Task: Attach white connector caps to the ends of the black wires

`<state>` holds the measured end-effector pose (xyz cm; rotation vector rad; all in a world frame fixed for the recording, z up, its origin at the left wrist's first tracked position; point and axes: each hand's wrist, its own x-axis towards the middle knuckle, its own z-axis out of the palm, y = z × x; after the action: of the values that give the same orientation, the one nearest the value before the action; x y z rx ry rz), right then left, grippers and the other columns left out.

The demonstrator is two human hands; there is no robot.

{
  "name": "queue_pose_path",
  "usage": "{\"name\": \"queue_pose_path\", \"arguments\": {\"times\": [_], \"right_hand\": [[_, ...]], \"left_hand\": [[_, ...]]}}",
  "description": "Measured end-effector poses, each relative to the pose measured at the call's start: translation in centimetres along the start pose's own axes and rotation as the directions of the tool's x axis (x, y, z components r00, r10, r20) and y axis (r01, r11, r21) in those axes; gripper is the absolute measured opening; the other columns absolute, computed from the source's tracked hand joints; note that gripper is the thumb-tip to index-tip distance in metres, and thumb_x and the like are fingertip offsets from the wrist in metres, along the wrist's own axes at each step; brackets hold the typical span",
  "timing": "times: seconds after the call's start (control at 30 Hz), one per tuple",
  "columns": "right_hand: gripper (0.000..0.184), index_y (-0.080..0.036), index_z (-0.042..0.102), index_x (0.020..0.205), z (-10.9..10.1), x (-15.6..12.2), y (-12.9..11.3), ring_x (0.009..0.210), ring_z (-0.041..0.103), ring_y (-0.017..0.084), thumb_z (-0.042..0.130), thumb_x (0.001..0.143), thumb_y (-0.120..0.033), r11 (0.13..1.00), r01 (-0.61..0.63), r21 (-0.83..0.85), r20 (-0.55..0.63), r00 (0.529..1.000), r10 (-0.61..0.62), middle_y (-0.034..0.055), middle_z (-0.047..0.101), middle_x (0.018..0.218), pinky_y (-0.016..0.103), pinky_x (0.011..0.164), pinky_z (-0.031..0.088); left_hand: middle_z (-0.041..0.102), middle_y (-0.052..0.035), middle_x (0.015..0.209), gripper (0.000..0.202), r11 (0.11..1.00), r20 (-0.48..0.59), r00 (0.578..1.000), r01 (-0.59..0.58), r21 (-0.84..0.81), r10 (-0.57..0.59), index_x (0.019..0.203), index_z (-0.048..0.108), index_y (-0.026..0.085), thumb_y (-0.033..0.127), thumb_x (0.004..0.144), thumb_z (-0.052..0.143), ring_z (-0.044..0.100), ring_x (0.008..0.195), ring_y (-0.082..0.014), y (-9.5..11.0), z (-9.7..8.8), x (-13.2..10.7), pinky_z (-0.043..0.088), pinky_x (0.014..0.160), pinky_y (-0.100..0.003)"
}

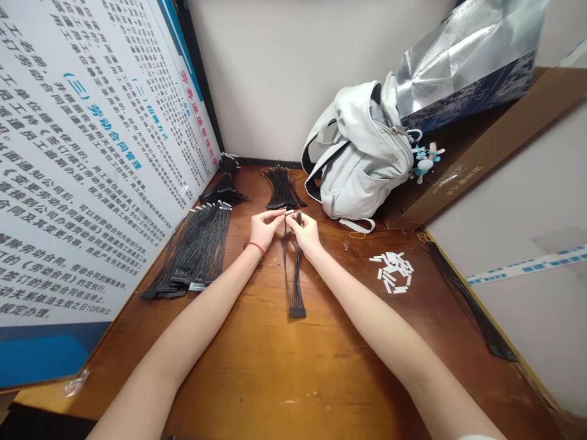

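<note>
Both hands meet near the middle of the table, their fingertips close together at a small white connector. My left hand pinches this connector from the left, and a red cord circles the wrist. My right hand is closed on the upper ends of the black wires of a wire harness. The harness hangs down toward me, with a black connector at its near end on the wood. Fingers partly cover where wires and white connector meet.
Left lies a wide bundle of black harnesses, with a tied bundle behind it. Another bundle is straight ahead. Loose white connectors are scattered right, near a white backpack and cardboard box. More wires lie along the right panel.
</note>
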<state>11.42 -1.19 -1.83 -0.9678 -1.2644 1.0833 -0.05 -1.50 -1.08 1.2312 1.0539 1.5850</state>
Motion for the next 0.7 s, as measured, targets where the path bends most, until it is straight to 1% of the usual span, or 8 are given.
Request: {"name": "queue_pose_path", "arguments": {"times": [0.23,0.47,0.7], "right_hand": [[0.02,-0.016,0.058,0.068,-0.06,0.04,0.16,0.063,0.048,0.013,0.062,0.065,-0.036,1.0,-0.007,0.024,-0.018,1.0,0.007,-0.0014,0.053,0.063,0.025,0.061,0.039],[0.02,-0.017,0.058,0.068,0.1,-0.04,-0.13,0.066,0.051,0.014,0.062,0.065,-0.036,1.0,-0.005,0.006,-0.012,1.0,0.005,-0.0016,0.053,0.061,0.026,0.064,0.042],[0.023,-0.016,0.058,0.069,0.05,-0.09,-0.26,0.068,0.053,0.015,0.062,0.065,-0.039,0.999,-0.014,-0.036,-0.019,1.0,0.014,-0.0003,0.056,0.064,0.026,0.066,0.043]], "left_hand": [[0.071,-0.0076,0.086,0.022,1.0,0.034,0.999,0.003,0.022,-0.003,0.079,0.071,0.015,0.027,0.061,0.07,0.066,0.084,-0.0202,-0.06,-0.09,0.03,0.049,0.088,-0.038],[0.071,-0.0087,0.087,0.025,1.0,0.013,1.0,0.019,0.001,-0.019,0.08,0.07,0.014,0.029,0.06,0.071,0.066,0.084,-0.0206,-0.39,-0.1,0.06,0.048,0.089,-0.039],[0.071,-0.008,0.086,0.023,1.0,-0.003,1.0,0.03,0.0,-0.03,0.079,0.07,0.014,0.028,0.061,0.072,0.065,0.084,-0.02,-0.13,-0.07,0.04,0.049,0.088,-0.038]]}}
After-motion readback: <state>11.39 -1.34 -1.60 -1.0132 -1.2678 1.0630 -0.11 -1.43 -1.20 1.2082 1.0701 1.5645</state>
